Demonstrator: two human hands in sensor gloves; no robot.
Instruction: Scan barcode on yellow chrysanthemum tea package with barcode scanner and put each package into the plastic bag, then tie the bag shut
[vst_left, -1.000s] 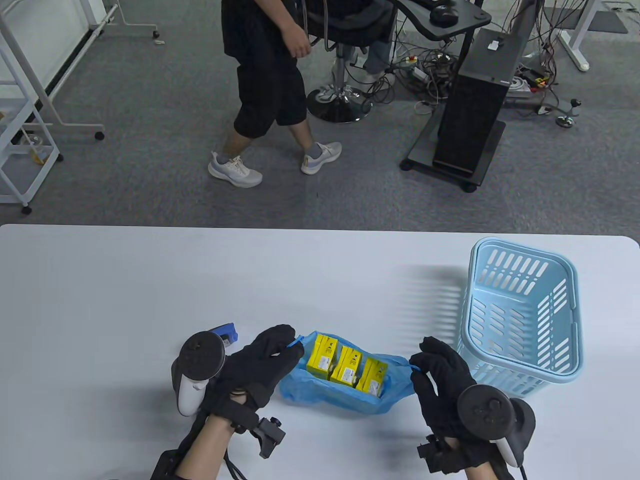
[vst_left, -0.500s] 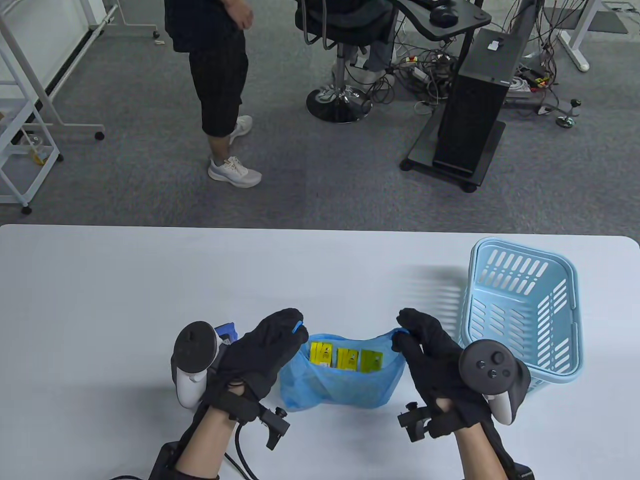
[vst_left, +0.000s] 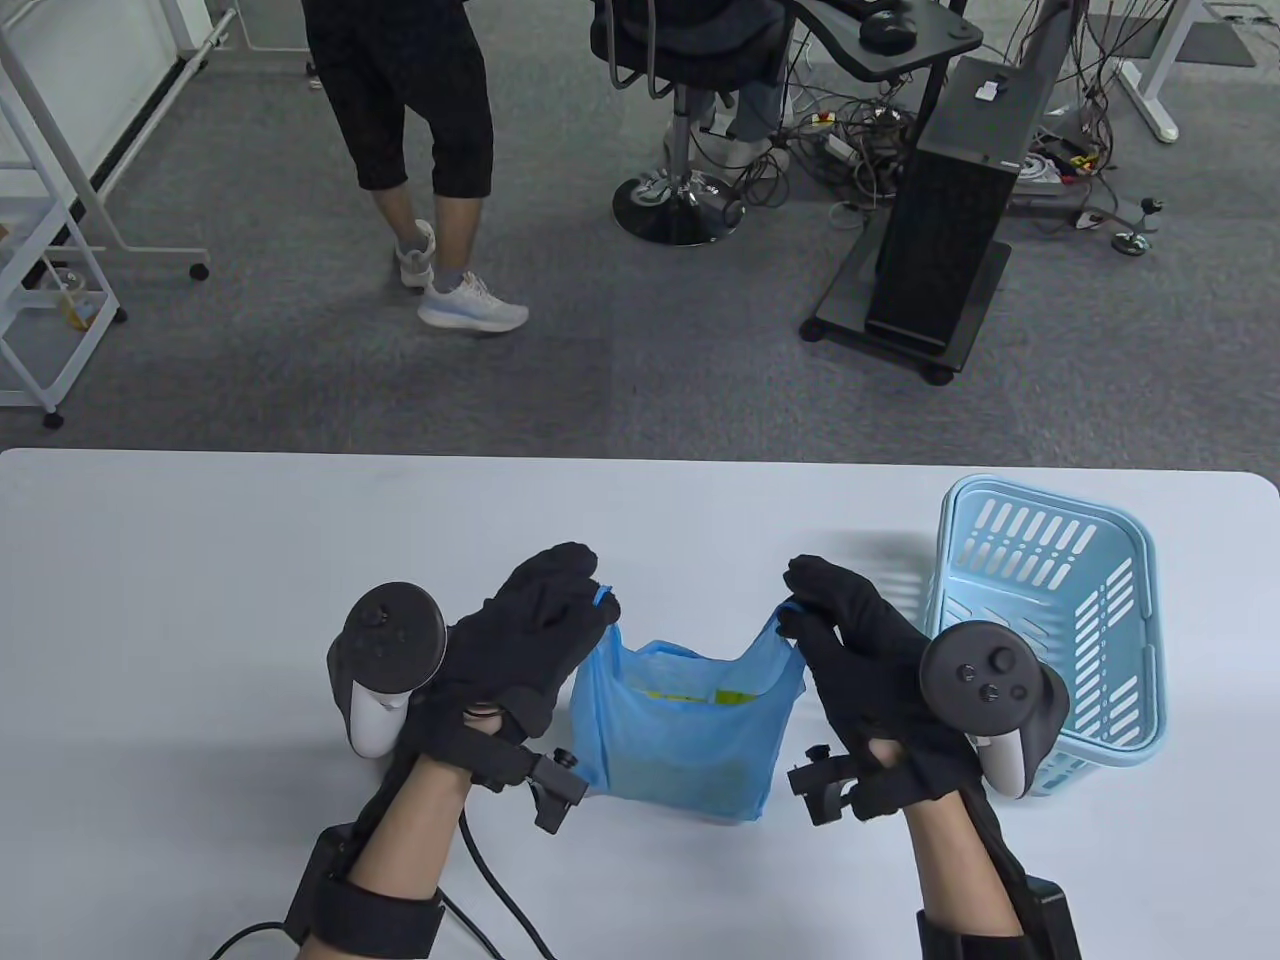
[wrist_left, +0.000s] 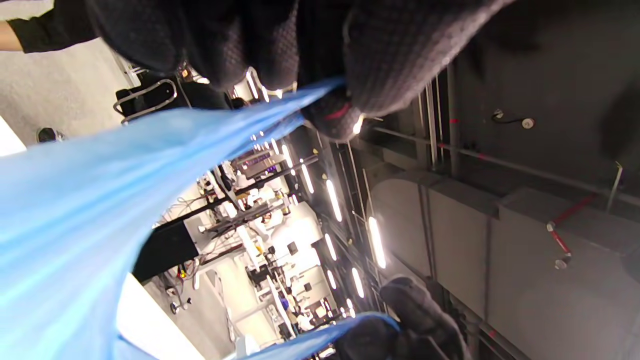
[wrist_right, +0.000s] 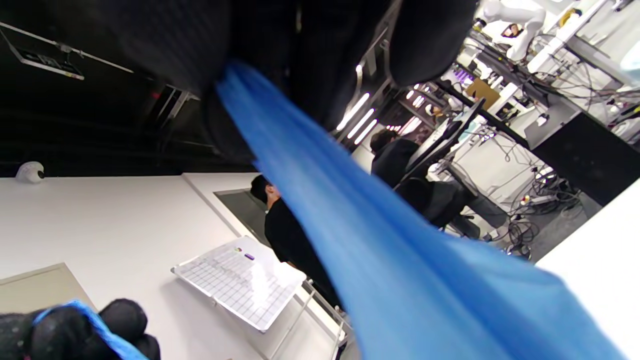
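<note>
Thin, slippery blue plastic bag (vst_left: 680, 725) sagging under yellow packages (vst_left: 690, 694), handles pinched in curled left hand (vst_left: 530, 640) and right hand (vst_left: 850, 650) fingers — best knotted right there.

Basket (vst_left: 1046, 625) close beside right hand (vst_left: 850, 660).

We count two gloved hands, the left hand (vst_left: 530, 640) and the right hand (vst_left: 860, 650), each bearing one tracker: left tracker (vst_left: 385, 655), right tracker (vst_left: 985, 700). One blue plastic bag (vst_left: 680, 730) hangs between them. We glimpse yellow tea packages (vst_left: 700, 694) inside it, but cannot count them. One light-blue basket (vst_left: 1045, 630) stands near the worktop's (vst_left: 200, 600) right edge.
</note>
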